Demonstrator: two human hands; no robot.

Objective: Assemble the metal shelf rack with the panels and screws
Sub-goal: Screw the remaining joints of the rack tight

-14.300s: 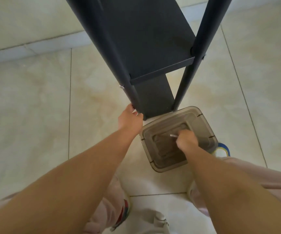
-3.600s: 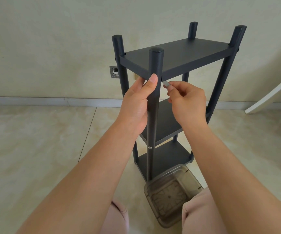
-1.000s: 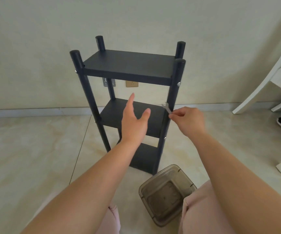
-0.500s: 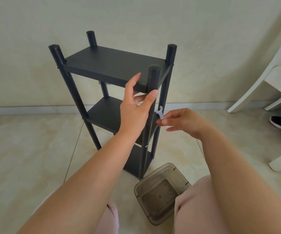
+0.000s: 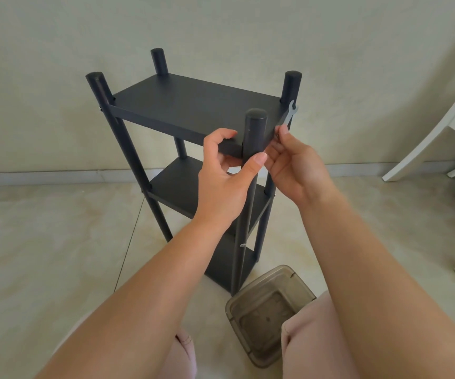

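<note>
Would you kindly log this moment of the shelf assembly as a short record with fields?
rack: dark shelf rack standing upright on the tiled floor, three shelves fitted
left hand: left hand grips the nearest post and the top shelf's edge
right hand: right hand pinches a small wrench, its head up by the right rear post
container: clear plastic box on the floor at the rack's foot
background: white chair at right
</note>
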